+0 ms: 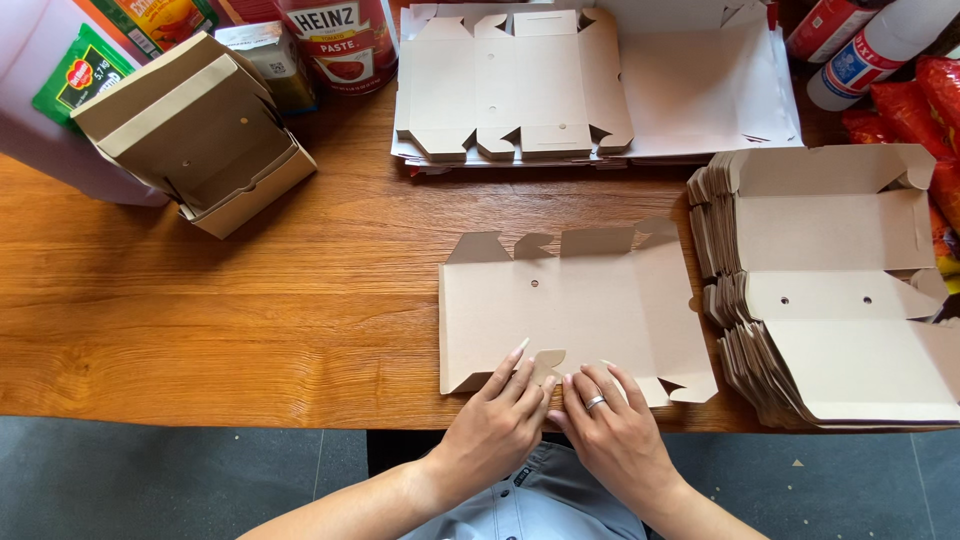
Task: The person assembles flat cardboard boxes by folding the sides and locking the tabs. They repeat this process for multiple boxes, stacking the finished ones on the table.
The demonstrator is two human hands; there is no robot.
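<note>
A flat, unfolded brown cardboard box blank (580, 305) lies on the wooden table (220, 310) near its front edge. My left hand (497, 425) and my right hand (612, 435), which wears a ring, rest side by side on the blank's near edge. Their fingertips press on a small tab (547, 362) at the middle of that edge, which is lifted a little. Neither hand holds anything else.
A thick stack of the same brown blanks (830, 290) sits to the right. White flat blanks (600, 85) lie at the back. Folded brown boxes (195, 130) stand at the back left, beside cans, cartons and packets. Bottles and red packets are at the far right.
</note>
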